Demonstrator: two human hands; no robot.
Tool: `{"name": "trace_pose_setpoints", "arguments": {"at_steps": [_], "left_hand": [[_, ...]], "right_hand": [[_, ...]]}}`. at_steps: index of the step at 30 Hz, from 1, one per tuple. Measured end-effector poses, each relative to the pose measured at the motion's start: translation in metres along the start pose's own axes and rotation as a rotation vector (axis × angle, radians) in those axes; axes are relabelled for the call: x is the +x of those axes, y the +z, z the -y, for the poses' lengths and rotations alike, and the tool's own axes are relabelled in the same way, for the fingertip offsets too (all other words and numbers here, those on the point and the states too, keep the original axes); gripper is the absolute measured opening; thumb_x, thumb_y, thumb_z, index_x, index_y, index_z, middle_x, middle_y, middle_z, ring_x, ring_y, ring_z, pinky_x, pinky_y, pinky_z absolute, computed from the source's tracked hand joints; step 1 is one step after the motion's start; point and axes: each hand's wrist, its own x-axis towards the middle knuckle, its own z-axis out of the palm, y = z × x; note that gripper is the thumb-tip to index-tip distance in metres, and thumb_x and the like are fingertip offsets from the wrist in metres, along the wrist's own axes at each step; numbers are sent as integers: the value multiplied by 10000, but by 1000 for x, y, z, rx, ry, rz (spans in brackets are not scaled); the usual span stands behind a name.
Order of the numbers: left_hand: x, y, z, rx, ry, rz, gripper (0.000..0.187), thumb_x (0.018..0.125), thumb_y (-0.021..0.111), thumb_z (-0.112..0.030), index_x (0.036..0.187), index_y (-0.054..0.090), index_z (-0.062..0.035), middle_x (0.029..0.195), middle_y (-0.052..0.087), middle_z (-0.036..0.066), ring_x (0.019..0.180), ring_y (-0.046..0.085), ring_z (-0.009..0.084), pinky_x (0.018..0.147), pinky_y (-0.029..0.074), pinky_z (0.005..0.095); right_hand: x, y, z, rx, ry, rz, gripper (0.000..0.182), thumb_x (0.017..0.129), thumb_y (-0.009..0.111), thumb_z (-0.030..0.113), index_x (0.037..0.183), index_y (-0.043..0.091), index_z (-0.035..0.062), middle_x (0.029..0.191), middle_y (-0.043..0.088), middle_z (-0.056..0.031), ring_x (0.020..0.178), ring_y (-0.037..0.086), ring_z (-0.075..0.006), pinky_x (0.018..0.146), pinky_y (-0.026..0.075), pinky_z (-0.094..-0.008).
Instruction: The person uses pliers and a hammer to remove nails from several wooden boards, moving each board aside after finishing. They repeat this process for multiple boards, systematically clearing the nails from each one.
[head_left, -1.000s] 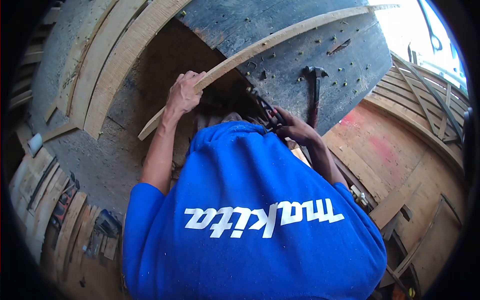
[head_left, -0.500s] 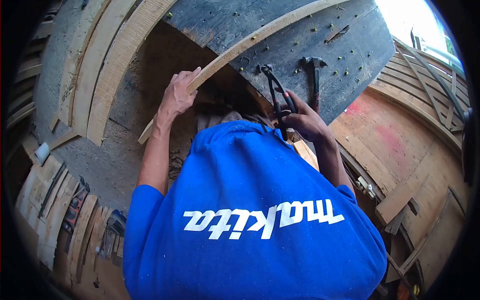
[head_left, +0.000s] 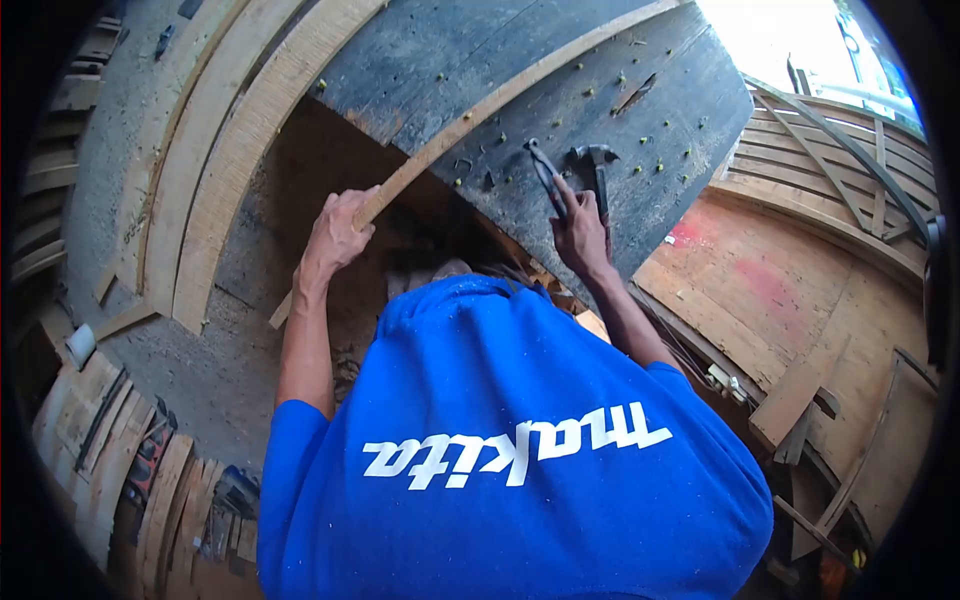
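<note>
Left hand fingers wrap wooden strip; pincers under right hand fingers.

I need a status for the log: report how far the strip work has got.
Done: strip lies across the dark board. In hand: left hand grips the strip's end; right hand has pliers on the board, hammer beside. Left: any fixing; I cannot see nails in the strip.

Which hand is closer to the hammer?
Right. The right hand is right beside the hammer, holding pliers. The left hand grips the wood strip, farther off.
</note>
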Motion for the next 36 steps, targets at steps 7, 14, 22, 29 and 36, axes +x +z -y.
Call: {"name": "trace_pose_setpoints", "arguments": {"at_steps": [7,14,22,29,36], "left_hand": [[-1,-15,-35,-207,-129,-302,806,928,787,-321,1578,401,-39,1303,672,154,1169,615,306,1013,503,426],[70,1,-91,-670,66,-781,226,1052,581,-33,1246,691,7,1205,662,74,985,698,149,868,605,295],[158,52,-120,-1077,161,-962,132,987,735,-97,1007,756,32,929,711,57,822,760,178,734,638,289],[161,60,-121,-829,97,-944,188,995,729,-143,977,753,42,888,716,76,770,774,192,653,633,294],[160,59,-127,-846,0,-922,214,997,735,-167,983,735,47,827,723,46,753,773,170,660,616,276]], "right_hand": [[-9,18,-50,26,-56,-326,736,889,752,126,1555,440,94,1279,540,-237,1217,537,-414,1037,460,-483],[1,0,-109,-12,210,-140,552,869,766,186,1340,526,29,1156,593,-244,1067,622,-417,914,519,-518],[9,-25,-120,170,184,-76,374,894,709,175,1179,516,27,860,683,-206,794,705,-375,740,551,-485],[6,-66,-103,118,96,-19,335,884,697,140,1156,532,34,832,666,-181,744,690,-332,713,545,-454],[22,-105,-68,133,35,-28,305,889,690,122,1141,539,40,753,607,-109,643,602,-210,622,494,-401]]}}
